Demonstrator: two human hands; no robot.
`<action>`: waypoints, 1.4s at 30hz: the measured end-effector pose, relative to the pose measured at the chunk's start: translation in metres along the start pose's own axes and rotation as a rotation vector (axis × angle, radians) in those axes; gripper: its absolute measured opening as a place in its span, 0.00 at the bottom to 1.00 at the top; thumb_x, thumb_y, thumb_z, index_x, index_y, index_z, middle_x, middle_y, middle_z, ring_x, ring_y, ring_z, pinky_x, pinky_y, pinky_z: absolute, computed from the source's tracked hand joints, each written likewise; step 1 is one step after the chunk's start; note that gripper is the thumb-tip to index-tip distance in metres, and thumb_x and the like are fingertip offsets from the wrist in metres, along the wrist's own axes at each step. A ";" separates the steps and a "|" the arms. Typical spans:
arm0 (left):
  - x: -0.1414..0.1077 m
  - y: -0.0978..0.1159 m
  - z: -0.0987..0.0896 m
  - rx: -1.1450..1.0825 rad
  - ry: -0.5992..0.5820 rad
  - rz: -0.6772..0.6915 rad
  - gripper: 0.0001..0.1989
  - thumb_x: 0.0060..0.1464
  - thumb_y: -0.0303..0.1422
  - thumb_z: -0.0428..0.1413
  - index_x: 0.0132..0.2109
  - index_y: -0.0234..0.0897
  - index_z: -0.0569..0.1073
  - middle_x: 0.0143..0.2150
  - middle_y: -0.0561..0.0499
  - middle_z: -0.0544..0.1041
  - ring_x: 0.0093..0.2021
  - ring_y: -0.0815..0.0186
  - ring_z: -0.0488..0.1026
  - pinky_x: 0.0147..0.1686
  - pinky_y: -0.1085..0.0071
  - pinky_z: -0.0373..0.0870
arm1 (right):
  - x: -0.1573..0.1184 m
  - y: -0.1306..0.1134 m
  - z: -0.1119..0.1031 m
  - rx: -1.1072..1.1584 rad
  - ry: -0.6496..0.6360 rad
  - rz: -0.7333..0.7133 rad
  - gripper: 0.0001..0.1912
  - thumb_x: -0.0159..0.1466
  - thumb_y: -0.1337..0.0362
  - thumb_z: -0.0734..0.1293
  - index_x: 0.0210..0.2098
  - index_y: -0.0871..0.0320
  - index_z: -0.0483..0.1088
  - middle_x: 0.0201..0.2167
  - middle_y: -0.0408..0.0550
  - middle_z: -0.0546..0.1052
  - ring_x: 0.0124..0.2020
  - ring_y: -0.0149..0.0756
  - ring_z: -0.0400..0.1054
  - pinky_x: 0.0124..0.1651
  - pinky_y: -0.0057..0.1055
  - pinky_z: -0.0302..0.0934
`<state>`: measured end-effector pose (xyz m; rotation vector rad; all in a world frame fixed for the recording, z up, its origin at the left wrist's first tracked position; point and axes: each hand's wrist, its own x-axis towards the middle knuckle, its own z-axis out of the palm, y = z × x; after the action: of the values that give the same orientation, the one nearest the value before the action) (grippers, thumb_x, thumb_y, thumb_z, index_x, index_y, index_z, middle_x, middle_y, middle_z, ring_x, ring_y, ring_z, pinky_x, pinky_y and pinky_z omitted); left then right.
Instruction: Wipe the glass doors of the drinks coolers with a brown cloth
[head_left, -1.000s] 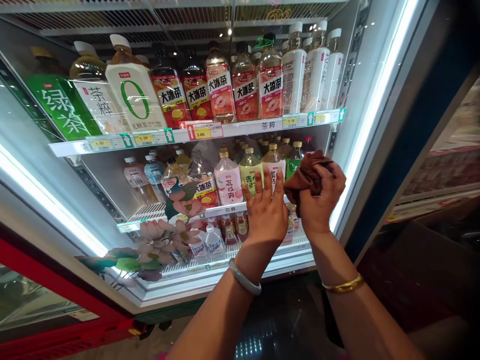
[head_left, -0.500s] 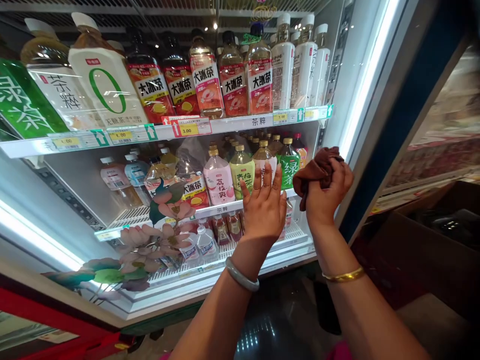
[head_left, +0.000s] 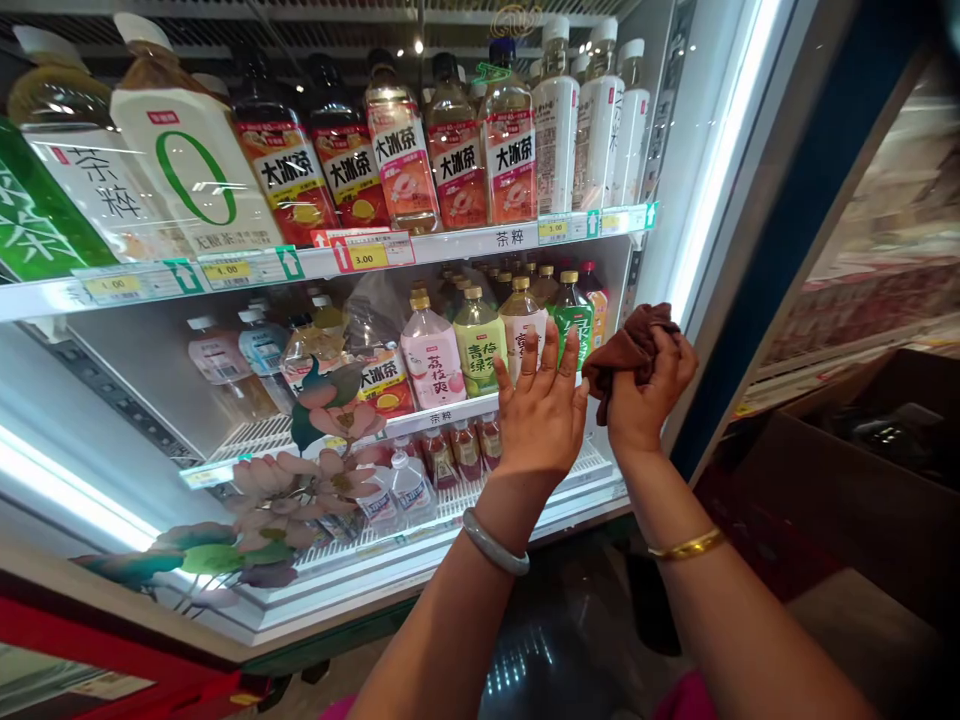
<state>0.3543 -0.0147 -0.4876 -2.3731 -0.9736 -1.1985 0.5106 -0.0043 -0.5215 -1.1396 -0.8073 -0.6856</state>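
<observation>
Fingers spread and palm toward the fridge, my left hand (head_left: 541, 410) is raised at the glass door (head_left: 480, 530); whether it presses on the glass I cannot tell. It holds nothing. To its right, my right hand (head_left: 651, 390) is closed around a bunched brown cloth (head_left: 628, 358), near the door's right side. Behind the glass, a green bottle (head_left: 573, 305) and a pale yellow-green bottle (head_left: 478, 340) stand on the middle shelf, partly hidden by my left hand. A flower decal (head_left: 300, 495) shows on the lower left of the door.
Large tea bottles (head_left: 195, 160) line the upper shelf, above a rail with price tags (head_left: 367, 256). Small bottles (head_left: 411, 490) stand lower down. The dark door frame (head_left: 810, 200) runs along the right. Beyond it lies a cardboard box (head_left: 810, 460). Something red (head_left: 90, 650) is at lower left.
My left hand has shifted slightly right, closer to the cloth. My right hand still grips the cloth and has barely moved. The view has shifted a little.
</observation>
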 end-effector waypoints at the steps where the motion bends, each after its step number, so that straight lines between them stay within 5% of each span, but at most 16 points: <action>1: 0.000 0.001 0.001 -0.006 -0.012 0.007 0.31 0.72 0.38 0.44 0.77 0.43 0.50 0.79 0.49 0.51 0.80 0.59 0.41 0.76 0.46 0.25 | -0.004 -0.002 0.001 0.001 -0.016 -0.025 0.26 0.61 0.65 0.64 0.59 0.48 0.69 0.62 0.53 0.66 0.66 0.47 0.62 0.68 0.56 0.58; 7: -0.001 0.010 0.004 -0.034 -0.049 0.036 0.31 0.72 0.35 0.44 0.77 0.49 0.48 0.79 0.52 0.51 0.80 0.59 0.40 0.75 0.42 0.23 | 0.010 -0.011 -0.003 0.024 -0.218 -0.181 0.21 0.63 0.62 0.66 0.56 0.48 0.71 0.63 0.52 0.67 0.67 0.46 0.61 0.70 0.54 0.56; 12: -0.005 0.016 0.015 -0.012 -0.088 0.111 0.33 0.71 0.34 0.46 0.78 0.49 0.47 0.78 0.51 0.53 0.80 0.58 0.43 0.76 0.41 0.27 | 0.018 0.015 -0.008 -0.014 -0.067 0.102 0.27 0.60 0.65 0.63 0.59 0.50 0.69 0.64 0.53 0.65 0.69 0.46 0.58 0.72 0.55 0.53; 20: 0.037 0.037 0.033 0.011 -0.041 0.210 0.35 0.69 0.29 0.46 0.78 0.42 0.45 0.79 0.47 0.51 0.80 0.58 0.39 0.76 0.43 0.24 | 0.037 0.018 -0.007 0.018 -0.114 -0.055 0.22 0.62 0.67 0.63 0.55 0.49 0.72 0.61 0.52 0.69 0.66 0.45 0.62 0.72 0.52 0.53; 27: 0.041 0.043 0.049 0.062 -0.104 0.273 0.33 0.68 0.30 0.47 0.77 0.39 0.52 0.78 0.46 0.51 0.80 0.57 0.42 0.75 0.44 0.23 | 0.035 0.034 -0.002 -0.048 0.081 0.171 0.23 0.62 0.65 0.64 0.57 0.52 0.72 0.61 0.56 0.67 0.65 0.48 0.61 0.70 0.55 0.55; 33: 0.070 0.055 0.046 0.074 -0.080 0.311 0.34 0.67 0.26 0.46 0.77 0.35 0.51 0.78 0.45 0.51 0.80 0.59 0.39 0.74 0.45 0.18 | 0.067 0.033 -0.004 -0.010 -0.097 -0.044 0.23 0.63 0.69 0.62 0.55 0.47 0.74 0.63 0.50 0.68 0.69 0.44 0.59 0.75 0.54 0.49; 37: 0.098 0.081 0.053 0.063 -0.174 0.459 0.31 0.69 0.28 0.43 0.76 0.33 0.53 0.78 0.48 0.52 0.80 0.58 0.38 0.75 0.44 0.21 | 0.074 0.068 -0.012 -0.044 -0.022 0.163 0.27 0.62 0.68 0.61 0.60 0.48 0.71 0.66 0.53 0.65 0.71 0.46 0.56 0.74 0.57 0.49; 42: 0.096 0.099 0.068 0.064 -0.335 0.482 0.30 0.70 0.29 0.42 0.76 0.36 0.54 0.77 0.50 0.55 0.79 0.58 0.44 0.77 0.42 0.34 | 0.050 0.087 -0.015 -0.042 0.140 0.410 0.24 0.60 0.63 0.62 0.56 0.54 0.72 0.59 0.59 0.70 0.63 0.49 0.64 0.69 0.59 0.57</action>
<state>0.5028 -0.0075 -0.4489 -2.5957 -0.4629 -0.5974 0.6115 0.0026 -0.5268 -1.2334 -0.4234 -0.4342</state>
